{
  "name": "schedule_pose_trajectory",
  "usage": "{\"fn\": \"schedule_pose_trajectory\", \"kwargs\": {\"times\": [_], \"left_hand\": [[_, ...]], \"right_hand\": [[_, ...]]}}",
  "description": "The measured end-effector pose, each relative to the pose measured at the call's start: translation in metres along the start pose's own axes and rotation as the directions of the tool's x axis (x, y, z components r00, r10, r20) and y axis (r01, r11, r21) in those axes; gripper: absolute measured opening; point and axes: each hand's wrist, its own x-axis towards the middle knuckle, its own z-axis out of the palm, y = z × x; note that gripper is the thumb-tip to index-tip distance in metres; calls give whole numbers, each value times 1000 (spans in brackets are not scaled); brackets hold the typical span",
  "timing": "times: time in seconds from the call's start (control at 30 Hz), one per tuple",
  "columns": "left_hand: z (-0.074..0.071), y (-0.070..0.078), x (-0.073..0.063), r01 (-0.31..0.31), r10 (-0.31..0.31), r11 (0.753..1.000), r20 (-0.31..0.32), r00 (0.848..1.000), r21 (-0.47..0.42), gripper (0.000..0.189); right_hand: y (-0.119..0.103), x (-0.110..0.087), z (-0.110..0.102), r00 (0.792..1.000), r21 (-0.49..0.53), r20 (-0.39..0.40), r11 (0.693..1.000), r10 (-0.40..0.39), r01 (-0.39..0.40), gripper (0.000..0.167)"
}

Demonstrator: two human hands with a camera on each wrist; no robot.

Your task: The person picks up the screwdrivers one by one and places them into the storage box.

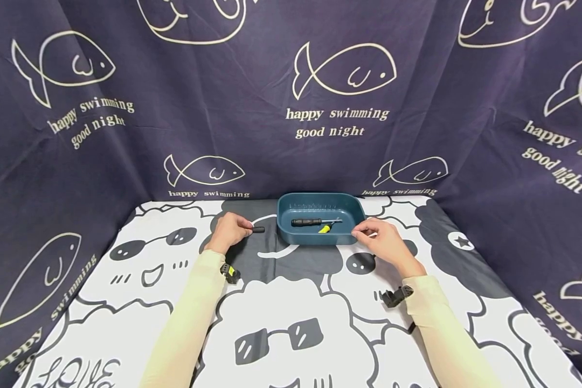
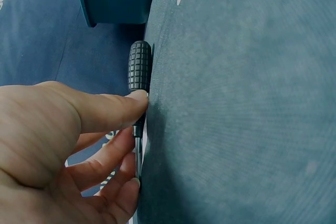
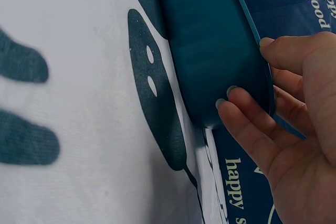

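Note:
My left hand (image 1: 229, 231) pinches a screwdriver with a black, grid-textured handle (image 2: 139, 66), left of a teal plastic bin (image 1: 303, 238). In the left wrist view its thumb presses near the handle's lower end, and the thin metal shaft (image 2: 138, 153) runs down past the other fingers, close to the tabletop. At the bin's front right corner, my right hand (image 1: 382, 241) grips the rim, with thumb and fingers on the teal wall (image 3: 215, 51). Inside the bin lie another black-handled screwdriver (image 1: 306, 222) and a small tool with a yellow handle (image 1: 325, 229).
A cloth printed with cartoon sheep (image 1: 276, 302) covers the table. Dark curtains with fish drawings (image 1: 341, 151) hang behind the bin and along both sides. The bin stands near the table's back edge.

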Motion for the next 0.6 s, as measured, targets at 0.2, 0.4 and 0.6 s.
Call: {"fn": "schedule_pose_trajectory", "kwargs": {"times": [0.2, 0.4, 0.6], "left_hand": [[1, 2, 0, 4, -4, 1000, 13, 1000, -5, 15], [3, 0, 1, -8, 8, 1000, 8, 1000, -5, 13], [2, -1, 0, 3, -3, 1000, 23, 1000, 2, 14]], "right_hand": [[1, 0, 0, 1000, -8, -2, 1000, 4, -4, 5], [0, 0, 0, 1000, -6, -1, 1000, 4, -4, 5], [0, 0, 0, 1000, -6, 1, 1000, 3, -2, 5]]}}
